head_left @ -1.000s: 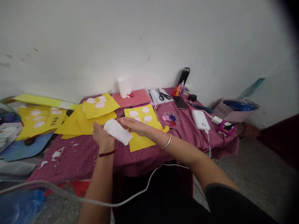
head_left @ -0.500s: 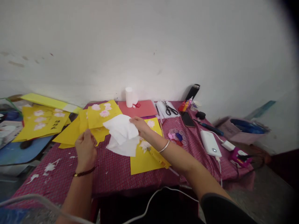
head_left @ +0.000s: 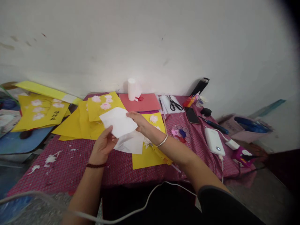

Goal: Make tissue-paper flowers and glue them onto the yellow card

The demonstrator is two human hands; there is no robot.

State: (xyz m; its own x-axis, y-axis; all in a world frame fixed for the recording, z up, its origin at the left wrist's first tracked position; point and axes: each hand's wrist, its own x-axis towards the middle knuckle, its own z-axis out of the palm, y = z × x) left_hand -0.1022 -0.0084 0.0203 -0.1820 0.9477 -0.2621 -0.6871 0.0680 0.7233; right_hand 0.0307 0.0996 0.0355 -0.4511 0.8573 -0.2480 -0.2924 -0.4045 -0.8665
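A white sheet of thin tissue is stretched between my two hands above the table. My left hand pinches its lower left edge between thumb and fingers. My right hand grips its right edge. Below it lies another white sheet, partly covered by the held one. Yellow cards with pink paper blossoms surround them: one card behind, and another card under my right forearm. A yellow glue gun rests on that nearer card, partly hidden by my arm.
Black-handled scissors lie on white papers at the back. A white roll stands on a red sheet. To the right are a phone, a white power bank and a black flask. A white cable crosses in front.
My left hand has moved right and taken hold of the tissue. The top sheet is now spread flatter between both hands, apart from the one below. The view has shifted slightly.
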